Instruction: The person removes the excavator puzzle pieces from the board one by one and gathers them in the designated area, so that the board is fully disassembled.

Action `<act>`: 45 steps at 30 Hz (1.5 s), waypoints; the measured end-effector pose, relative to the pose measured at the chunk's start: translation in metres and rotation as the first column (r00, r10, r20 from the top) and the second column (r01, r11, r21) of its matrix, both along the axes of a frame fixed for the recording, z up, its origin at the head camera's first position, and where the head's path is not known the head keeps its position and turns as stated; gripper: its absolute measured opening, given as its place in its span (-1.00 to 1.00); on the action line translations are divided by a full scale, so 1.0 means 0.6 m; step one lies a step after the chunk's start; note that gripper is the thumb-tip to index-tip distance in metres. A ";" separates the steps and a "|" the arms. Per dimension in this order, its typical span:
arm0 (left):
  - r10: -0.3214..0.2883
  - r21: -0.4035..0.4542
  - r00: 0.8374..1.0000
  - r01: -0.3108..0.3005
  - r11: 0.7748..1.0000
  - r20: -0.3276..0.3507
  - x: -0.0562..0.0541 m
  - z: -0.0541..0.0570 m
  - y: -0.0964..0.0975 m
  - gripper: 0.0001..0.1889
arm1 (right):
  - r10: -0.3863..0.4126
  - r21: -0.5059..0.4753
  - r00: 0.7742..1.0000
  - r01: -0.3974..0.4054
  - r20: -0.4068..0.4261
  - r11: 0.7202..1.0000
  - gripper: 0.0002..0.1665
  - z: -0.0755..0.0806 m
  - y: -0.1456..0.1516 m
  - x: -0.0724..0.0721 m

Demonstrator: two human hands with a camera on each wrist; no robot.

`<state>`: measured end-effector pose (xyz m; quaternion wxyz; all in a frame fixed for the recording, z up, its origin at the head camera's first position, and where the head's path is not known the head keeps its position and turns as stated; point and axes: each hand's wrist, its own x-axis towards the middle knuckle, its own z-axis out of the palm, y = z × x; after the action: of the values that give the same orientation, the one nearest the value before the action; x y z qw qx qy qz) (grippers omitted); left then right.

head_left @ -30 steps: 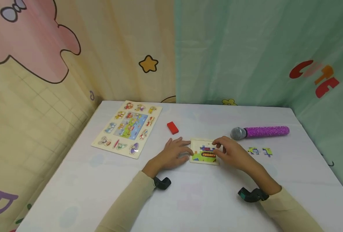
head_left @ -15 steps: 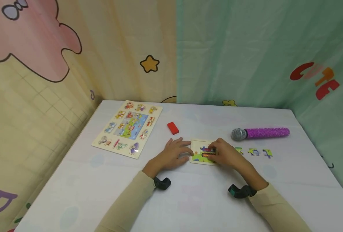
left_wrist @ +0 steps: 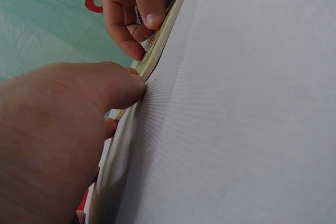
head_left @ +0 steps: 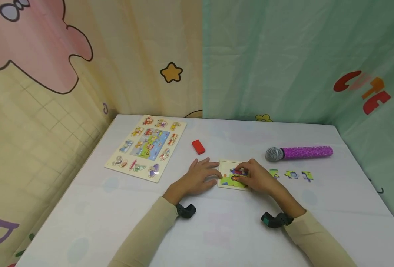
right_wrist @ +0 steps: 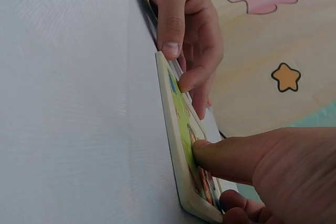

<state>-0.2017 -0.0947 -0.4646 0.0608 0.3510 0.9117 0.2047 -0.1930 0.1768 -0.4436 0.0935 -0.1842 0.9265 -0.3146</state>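
A small puzzle board [head_left: 225,183] with a cream frame and a bright vehicle picture lies flat on the white table in the head view. My left hand [head_left: 201,177] rests at its left side, fingers spread, with fingertips touching the frame. Over the board's right half, my right hand [head_left: 257,177] has its thumb and fingers bent onto a puzzle piece in the picture; the piece is mostly hidden. In the right wrist view, the right thumb [right_wrist: 223,156] lies on the picture. Several loose-looking puzzle pieces [head_left: 291,174] lie in a row right of that hand.
A larger wooden puzzle board [head_left: 163,168] with vehicle pictures lies at the back left. A red block [head_left: 198,147] sits behind the left hand. A purple glitter microphone [head_left: 305,152] lies at the back right. Printed curtains [head_left: 267,63] stand behind the table.
My right hand has moved left, further over the small board, uncovering another puzzle piece on the table. In the last half second it has barely shifted. The left hand stays put.
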 end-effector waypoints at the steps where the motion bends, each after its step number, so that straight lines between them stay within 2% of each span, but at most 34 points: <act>1: 0.000 -0.002 1.000 0.000 1.000 0.002 0.000 0.000 0.000 -0.75 | -0.002 -0.001 1.000 0.002 0.000 1.000 -0.60 0.000 -0.001 0.000; 7: -0.006 -0.008 1.000 0.006 1.000 -0.010 -0.002 0.000 0.002 -0.76 | 0.001 0.001 1.000 -0.001 0.012 1.000 -0.45 -0.002 -0.005 0.001; 10: -0.014 -0.007 1.000 0.014 1.000 -0.018 -0.003 0.002 0.001 -0.76 | 0.004 -0.006 1.000 -0.004 0.023 1.000 -0.45 -0.002 -0.007 0.000; 15: -0.019 0.007 1.000 0.019 1.000 -0.014 -0.004 0.005 0.000 -0.77 | 0.008 -0.038 0.993 -0.004 0.114 0.999 -0.49 0.007 -0.017 -0.011; 19: -0.027 0.006 1.000 0.027 1.000 -0.017 -0.008 0.005 0.002 -0.76 | 0.007 0.029 0.984 -0.013 0.180 0.999 -0.47 0.021 -0.027 -0.022; 22: -0.026 0.001 1.000 0.026 1.000 -0.015 -0.009 0.004 0.002 -0.76 | 0.017 0.107 0.979 -0.039 0.202 0.993 -0.44 0.030 -0.033 -0.030; 26: -0.017 0.003 1.000 0.017 1.000 -0.021 -0.010 0.004 0.002 -0.76 | 0.038 0.143 0.975 -0.070 0.218 0.987 -0.43 0.038 -0.042 -0.042; 31: -0.023 0.014 1.000 0.023 1.000 -0.004 -0.009 0.002 0.002 -0.76 | 0.068 0.104 0.971 -0.094 0.228 0.990 -0.44 0.037 -0.044 -0.048; 37: -0.016 0.003 1.000 0.016 1.000 -0.015 -0.007 0.003 0.001 -0.76 | 0.086 0.033 0.977 -0.094 0.196 0.995 -0.41 0.031 -0.036 -0.041; 45: -0.012 0.017 1.000 0.012 1.000 -0.002 -0.003 0.001 0.000 -0.77 | 0.100 -0.011 0.979 -0.099 0.180 0.995 -0.45 0.031 -0.028 -0.027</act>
<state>-0.2033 -0.0949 -0.4641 0.0580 0.3570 0.9079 0.2118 -0.2093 0.1600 -0.4253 0.1926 -0.2011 0.9034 -0.3260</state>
